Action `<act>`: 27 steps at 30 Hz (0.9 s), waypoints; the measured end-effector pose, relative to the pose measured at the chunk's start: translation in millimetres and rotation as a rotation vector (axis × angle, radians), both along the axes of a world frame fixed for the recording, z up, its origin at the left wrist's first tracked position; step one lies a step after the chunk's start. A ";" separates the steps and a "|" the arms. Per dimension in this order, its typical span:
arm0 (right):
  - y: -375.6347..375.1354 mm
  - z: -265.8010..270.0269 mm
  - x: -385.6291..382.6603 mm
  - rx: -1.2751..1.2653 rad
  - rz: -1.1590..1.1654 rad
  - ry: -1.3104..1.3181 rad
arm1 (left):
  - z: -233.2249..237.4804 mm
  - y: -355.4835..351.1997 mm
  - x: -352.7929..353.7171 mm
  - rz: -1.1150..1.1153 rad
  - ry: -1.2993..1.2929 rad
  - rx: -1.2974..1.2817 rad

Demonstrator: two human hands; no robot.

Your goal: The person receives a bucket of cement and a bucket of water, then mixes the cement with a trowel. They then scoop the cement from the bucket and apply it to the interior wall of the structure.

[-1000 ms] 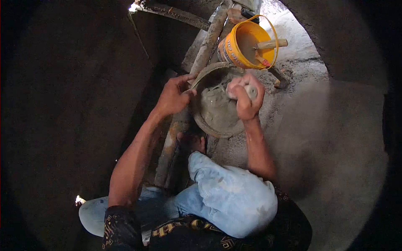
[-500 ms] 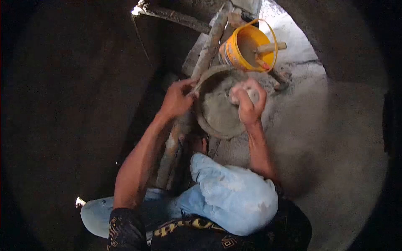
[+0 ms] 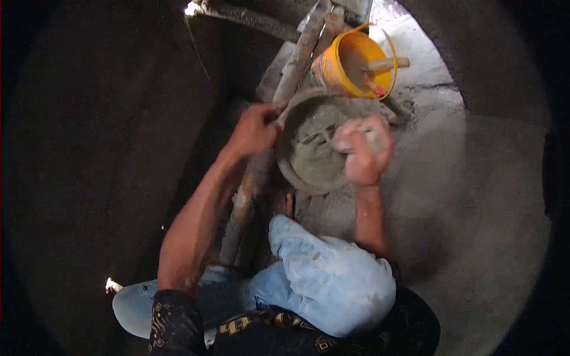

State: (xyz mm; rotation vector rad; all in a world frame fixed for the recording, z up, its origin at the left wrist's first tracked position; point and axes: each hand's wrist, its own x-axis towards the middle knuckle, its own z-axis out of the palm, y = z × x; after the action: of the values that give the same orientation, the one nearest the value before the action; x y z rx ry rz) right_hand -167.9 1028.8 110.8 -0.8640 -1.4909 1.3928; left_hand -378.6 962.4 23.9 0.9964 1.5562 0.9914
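Observation:
A round shallow basin (image 3: 284, 163) with a grey-crusted rim holds wet grey mortar (image 3: 320, 163), whose surface shows dark furrows near the middle. At its left rim is my left hand (image 3: 255, 130), its fingers closed over the edge. Over the basin's right side, my right hand (image 3: 367, 151) is closed around a lump of grey mortar (image 3: 374, 141); the hand is slightly blurred and smeared with grey.
Beyond the basin, a yellow bucket (image 3: 330, 71) leans with a wooden handle (image 3: 389, 64) sticking out. A long pole (image 3: 297, 65) runs along the left of the basin. Bent knees in light-blue trousers (image 3: 332, 273) are close below, beside a grey floor or ledge (image 3: 433, 178).
My right hand has moved slightly right and toward me, away from the basin's middle, where furrows now show in the mortar. My left hand stays at the rim.

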 end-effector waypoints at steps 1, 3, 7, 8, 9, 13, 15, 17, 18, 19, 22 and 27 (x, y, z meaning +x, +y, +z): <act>-7.6 16.6 4.1 -0.030 -0.014 -0.016 | -11.7 -0.7 1.9 -0.050 0.079 0.017; -1.3 48.2 9.1 -0.042 0.074 0.028 | 7.3 13.2 -4.6 -0.095 -0.006 -0.002; -4.3 -10.4 10.7 -0.059 -0.002 0.075 | 31.0 42.5 -20.1 -0.251 -0.065 -0.096; -3.6 -22.5 10.7 -0.055 -0.001 0.079 | 40.3 42.4 -23.5 -0.320 0.008 -0.159; 1.2 -30.3 9.4 -0.063 0.021 0.045 | 33.7 42.0 -22.5 -0.318 0.014 -0.160; -3.3 -13.3 3.1 0.035 0.011 0.056 | 11.1 25.5 -5.0 -0.077 -0.022 0.051; -14.1 13.7 1.7 0.027 -0.058 0.129 | 9.2 3.1 2.6 0.070 -0.029 0.069; -9.4 44.1 7.0 -0.023 -0.096 0.191 | 6.3 -25.6 20.4 0.181 -0.032 0.048; -8.7 55.8 11.4 0.008 -0.117 0.192 | 5.0 -42.7 31.5 0.298 -0.030 0.044; -8.4 62.7 13.5 0.037 -0.136 0.190 | 1.2 -58.6 45.3 0.360 -0.066 0.032; -11.1 66.3 8.4 0.076 -0.239 0.145 | 0.4 -93.0 92.4 0.476 -0.180 -0.025; -4.2 55.7 -2.3 0.102 -0.389 0.215 | 16.8 -108.3 149.0 0.600 -0.169 -0.035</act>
State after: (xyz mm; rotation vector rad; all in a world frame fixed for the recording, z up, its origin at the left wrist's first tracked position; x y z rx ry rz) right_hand -170.2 1024.6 166.4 -0.8566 -1.1479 1.0750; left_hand -229.6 854.1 40.7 0.4003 1.7571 1.4087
